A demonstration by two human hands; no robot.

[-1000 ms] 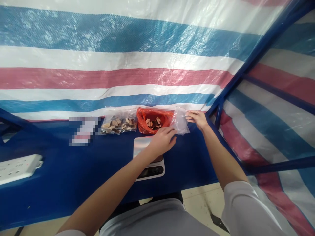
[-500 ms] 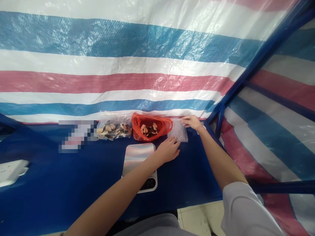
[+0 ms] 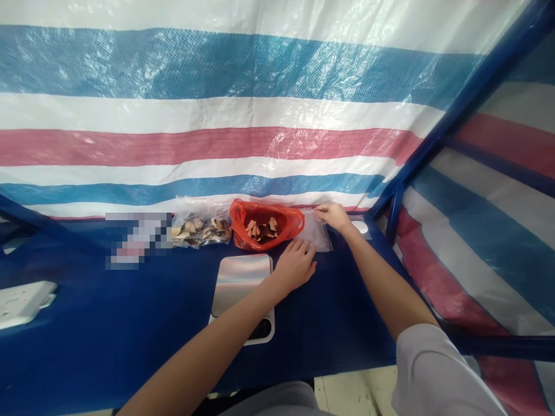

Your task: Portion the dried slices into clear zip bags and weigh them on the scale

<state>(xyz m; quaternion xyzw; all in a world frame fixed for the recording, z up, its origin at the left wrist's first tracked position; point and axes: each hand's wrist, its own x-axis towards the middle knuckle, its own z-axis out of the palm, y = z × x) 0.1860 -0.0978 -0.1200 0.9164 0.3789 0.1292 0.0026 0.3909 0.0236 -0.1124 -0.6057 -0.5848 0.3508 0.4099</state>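
At the far left, a white power strip [image 3: 21, 300] is seen on the blue table [image 3: 108, 335], partly cut by the picture edge. Further right, near the back edge of the table, a blurred patch [image 3: 134, 240] is found; what it covers cannot be told. Just beside it a clear bag of brown pieces [image 3: 199, 226] is laid, and touching that bag a red bag [image 3: 264, 228] is placed with its mouth open, so that similar brown pieces are visible inside. In front of the red bag a scale [image 3: 240, 277] with a silver plate is set; its display is partly hidden by the left forearm, which crosses over it.

The left hand [image 3: 297, 266] is laid flat on the table just right of the scale, with the fingers stretched out and nothing gripped; the fingertips are placed at the near edge of the small clear bag [image 3: 319, 236]. This bag is lying flat on the table between the two hands, just beside the red bag and near the back wall. Its far edge is pinched by the right hand [image 3: 332, 215], whose thumb and fingers are closed on the plastic.

To the right of this hand, a small white round object [image 3: 359, 226] is seen. The striped tarp [image 3: 217, 138] is hung behind everything, and a blue frame [image 3: 455, 110] is raised at the right.
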